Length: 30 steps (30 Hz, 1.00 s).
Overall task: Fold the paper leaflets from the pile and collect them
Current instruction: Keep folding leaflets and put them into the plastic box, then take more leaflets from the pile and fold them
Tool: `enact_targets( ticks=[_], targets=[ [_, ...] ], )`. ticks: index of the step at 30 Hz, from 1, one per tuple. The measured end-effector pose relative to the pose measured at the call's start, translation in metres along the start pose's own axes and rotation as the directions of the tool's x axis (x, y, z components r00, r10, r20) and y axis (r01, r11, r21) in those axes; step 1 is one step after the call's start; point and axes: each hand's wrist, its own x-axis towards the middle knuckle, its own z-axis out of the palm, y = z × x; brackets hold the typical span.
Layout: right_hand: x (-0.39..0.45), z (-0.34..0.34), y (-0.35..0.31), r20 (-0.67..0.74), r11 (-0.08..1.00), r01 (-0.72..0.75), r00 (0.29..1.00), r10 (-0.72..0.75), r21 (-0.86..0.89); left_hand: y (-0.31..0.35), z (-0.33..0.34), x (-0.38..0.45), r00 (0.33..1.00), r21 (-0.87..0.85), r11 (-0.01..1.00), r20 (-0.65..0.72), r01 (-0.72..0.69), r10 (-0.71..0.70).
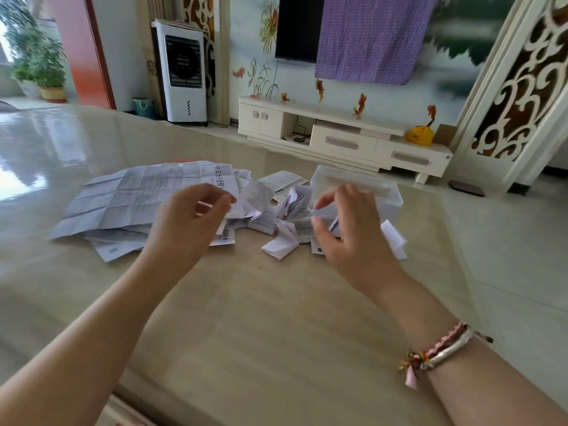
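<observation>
White printed paper leaflets (pixel 147 195) lie spread flat on the glossy beige surface (pixel 261 318), left of a loose heap of folded leaflets (pixel 281 238) in the middle. The left hand (pixel 187 222) pinches a small leaflet (pixel 233 207) between thumb and fingertips; the right hand (pixel 347 229) hovers with curled fingers over the heap, and motion blur hides whether it grips anything. Judging by this, a fold is in hand; next comes creasing it flat and dropping it away. The clear plastic box (pixel 368 186) just behind the heap looks largely empty, though its contents are hard to read.
</observation>
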Motion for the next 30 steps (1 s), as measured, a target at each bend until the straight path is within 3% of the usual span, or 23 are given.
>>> enact_targets(
  ticks=[2,4,12,17,24,27,29,30],
  targets=[
    [-0.006,0.007,-0.014,0.118,0.997,0.068,0.990,-0.071,0.029,-0.020,-0.009,0.007,0.997,0.371,0.926,-0.006,-0.070,0.078],
    [-0.010,0.014,-0.023,0.206,0.990,0.121,0.970,-0.133,0.070,-0.038,-0.016,0.014,0.995,0.530,0.842,0.042,-0.097,0.088],
    [-0.015,0.028,-0.027,0.314,0.966,0.236,0.914,-0.256,0.102,-0.057,-0.023,0.026,0.980,0.630,0.770,0.198,-0.101,-0.033],
    [-0.014,0.028,-0.023,0.315,0.968,0.216,0.917,-0.245,0.125,-0.047,-0.021,0.021,0.986,0.667,0.726,0.115,-0.168,0.123],
    [-0.014,0.028,-0.024,0.330,0.965,0.208,0.910,-0.251,0.159,-0.043,-0.034,0.008,0.996,0.478,0.877,-0.032,-0.053,0.077],
    [-0.013,0.027,-0.024,0.335,0.963,0.174,0.912,-0.237,0.206,-0.042,-0.042,0.007,0.987,0.081,0.992,-0.139,0.092,-0.080],
    [-0.013,0.026,-0.024,0.337,0.955,0.101,0.921,-0.196,0.280,-0.038,-0.048,0.004,0.977,-0.261,0.953,-0.104,0.152,-0.185],
    [-0.013,0.025,-0.023,0.337,0.945,0.042,0.928,-0.157,0.323,-0.037,-0.050,0.001,0.978,-0.354,0.921,-0.064,0.163,-0.198]
  ],
)
